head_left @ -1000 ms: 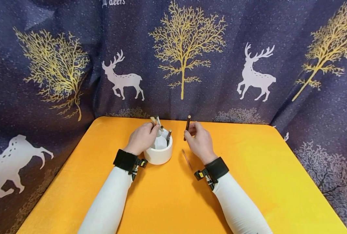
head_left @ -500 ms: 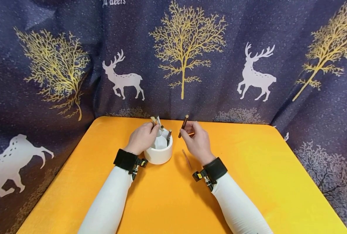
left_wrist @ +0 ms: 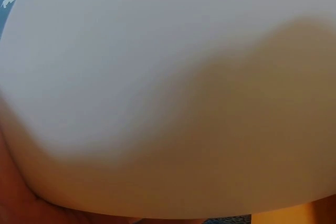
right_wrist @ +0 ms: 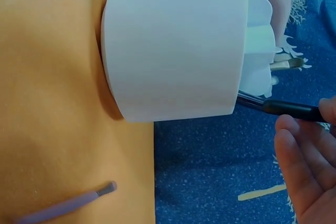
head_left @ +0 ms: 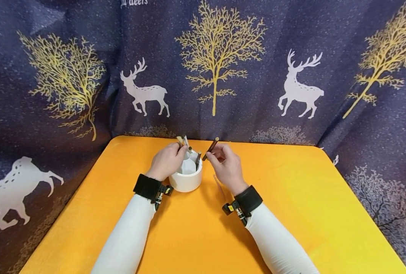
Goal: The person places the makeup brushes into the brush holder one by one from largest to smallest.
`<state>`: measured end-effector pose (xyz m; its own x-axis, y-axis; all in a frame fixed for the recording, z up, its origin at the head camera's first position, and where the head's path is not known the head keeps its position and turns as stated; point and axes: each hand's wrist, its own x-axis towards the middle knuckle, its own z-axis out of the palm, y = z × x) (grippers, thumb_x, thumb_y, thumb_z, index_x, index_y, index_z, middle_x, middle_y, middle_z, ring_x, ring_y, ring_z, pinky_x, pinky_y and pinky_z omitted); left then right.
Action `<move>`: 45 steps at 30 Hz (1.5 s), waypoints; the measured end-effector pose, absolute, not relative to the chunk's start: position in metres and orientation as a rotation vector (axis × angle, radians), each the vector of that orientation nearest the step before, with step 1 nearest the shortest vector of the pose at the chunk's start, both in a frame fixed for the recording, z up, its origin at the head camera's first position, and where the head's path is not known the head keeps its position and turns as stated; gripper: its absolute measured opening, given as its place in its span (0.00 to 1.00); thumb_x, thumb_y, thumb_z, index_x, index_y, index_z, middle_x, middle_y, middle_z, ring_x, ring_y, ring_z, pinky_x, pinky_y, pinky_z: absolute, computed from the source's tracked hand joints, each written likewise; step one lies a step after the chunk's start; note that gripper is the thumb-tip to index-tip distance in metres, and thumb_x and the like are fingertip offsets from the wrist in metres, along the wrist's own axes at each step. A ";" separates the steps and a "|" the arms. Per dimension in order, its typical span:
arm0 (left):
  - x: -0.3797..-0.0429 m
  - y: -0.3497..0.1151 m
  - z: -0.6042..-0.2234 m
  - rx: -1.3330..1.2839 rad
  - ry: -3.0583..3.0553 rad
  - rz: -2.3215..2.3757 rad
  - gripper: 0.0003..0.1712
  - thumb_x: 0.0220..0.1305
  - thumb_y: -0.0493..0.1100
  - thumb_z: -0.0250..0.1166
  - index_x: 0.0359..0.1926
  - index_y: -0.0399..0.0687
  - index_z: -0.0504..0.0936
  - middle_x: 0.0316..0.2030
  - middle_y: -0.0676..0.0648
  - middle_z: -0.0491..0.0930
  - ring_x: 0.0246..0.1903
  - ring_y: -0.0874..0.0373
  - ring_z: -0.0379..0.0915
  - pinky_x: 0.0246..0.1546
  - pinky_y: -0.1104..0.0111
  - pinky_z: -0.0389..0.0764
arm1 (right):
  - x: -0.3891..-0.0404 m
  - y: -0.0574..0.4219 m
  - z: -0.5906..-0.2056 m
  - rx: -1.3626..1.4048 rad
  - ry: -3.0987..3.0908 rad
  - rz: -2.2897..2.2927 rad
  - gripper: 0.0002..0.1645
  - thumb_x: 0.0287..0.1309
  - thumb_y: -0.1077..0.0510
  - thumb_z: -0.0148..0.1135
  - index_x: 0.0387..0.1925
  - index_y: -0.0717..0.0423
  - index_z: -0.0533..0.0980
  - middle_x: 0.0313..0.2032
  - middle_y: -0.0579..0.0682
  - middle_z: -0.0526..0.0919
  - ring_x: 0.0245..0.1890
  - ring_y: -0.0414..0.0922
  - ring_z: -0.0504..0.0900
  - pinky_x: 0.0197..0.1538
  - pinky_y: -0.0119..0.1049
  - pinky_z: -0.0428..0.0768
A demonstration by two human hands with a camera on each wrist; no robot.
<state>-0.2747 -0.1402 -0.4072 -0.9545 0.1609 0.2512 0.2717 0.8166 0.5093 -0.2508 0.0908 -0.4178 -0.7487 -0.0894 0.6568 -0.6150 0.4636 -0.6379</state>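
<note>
My left hand (head_left: 166,161) grips the left rim of a round white brush holder (head_left: 186,183) with inner dividers; in the left wrist view its wall fills most of the picture. Several slim sticks stand in the holder, among them a dark one (head_left: 198,160) leaning at the right side and a soft-tipped makeup brush (right_wrist: 286,65). My right hand (head_left: 227,164) pinches a slim dark stick with a gold-coloured end (head_left: 211,148), tilted, its lower end close to the holder's right rim. Whether that stick touches the rim I cannot tell.
A pinkish makeup brush (right_wrist: 65,207) lies on the orange tablecloth (head_left: 189,236), to the right of the holder and partly under my right wrist. A dark blue curtain (head_left: 244,76) printed with deer and trees hangs behind the table.
My right hand has moved left towards the holder, and the dark stick in it has tilted from nearly upright to slanting. The left hand and the holder have stayed put.
</note>
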 end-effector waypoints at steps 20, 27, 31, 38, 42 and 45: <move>-0.275 -0.140 -0.408 -0.334 -2.800 -0.808 0.25 0.76 0.66 0.40 0.37 0.54 0.72 0.28 0.47 0.69 0.26 0.52 0.67 0.26 0.60 0.66 | -0.251 0.085 -0.426 0.661 -2.134 1.241 0.14 0.64 0.52 0.64 0.48 0.50 0.73 0.35 0.40 0.84 0.32 0.34 0.80 0.36 0.34 0.79; -0.275 -0.140 -0.407 -0.349 -2.800 -0.803 0.25 0.77 0.65 0.39 0.37 0.54 0.72 0.28 0.46 0.69 0.25 0.52 0.67 0.26 0.60 0.65 | -0.251 0.083 -0.427 0.689 -2.129 1.217 0.13 0.64 0.54 0.65 0.48 0.50 0.74 0.36 0.40 0.84 0.32 0.34 0.80 0.35 0.34 0.79; -0.274 -0.140 -0.407 -0.348 -2.798 -0.796 0.25 0.77 0.65 0.40 0.37 0.53 0.72 0.28 0.46 0.69 0.25 0.51 0.67 0.26 0.60 0.66 | -0.252 0.081 -0.429 0.715 -2.150 1.195 0.13 0.64 0.54 0.65 0.48 0.49 0.74 0.37 0.40 0.83 0.33 0.33 0.79 0.36 0.33 0.78; -0.275 -0.140 -0.408 -0.343 -2.801 -0.783 0.25 0.77 0.65 0.39 0.37 0.54 0.72 0.28 0.47 0.70 0.26 0.52 0.67 0.26 0.59 0.66 | -0.251 0.082 -0.427 0.687 -2.240 1.184 0.20 0.65 0.46 0.63 0.54 0.50 0.75 0.44 0.43 0.83 0.42 0.37 0.81 0.40 0.39 0.81; -0.275 -0.140 -0.407 -0.339 -2.802 -0.788 0.25 0.77 0.65 0.39 0.37 0.54 0.71 0.28 0.47 0.70 0.26 0.52 0.67 0.26 0.60 0.66 | -0.251 0.085 -0.425 0.649 -2.273 1.199 0.28 0.67 0.40 0.59 0.60 0.51 0.72 0.52 0.45 0.81 0.48 0.42 0.80 0.46 0.42 0.80; -0.274 -0.140 -0.406 -0.339 -2.803 -0.797 0.25 0.77 0.65 0.40 0.37 0.54 0.72 0.28 0.47 0.70 0.26 0.51 0.67 0.27 0.60 0.66 | -0.252 0.087 -0.423 0.619 -2.295 1.209 0.29 0.68 0.39 0.57 0.61 0.51 0.70 0.54 0.45 0.79 0.50 0.43 0.78 0.47 0.44 0.79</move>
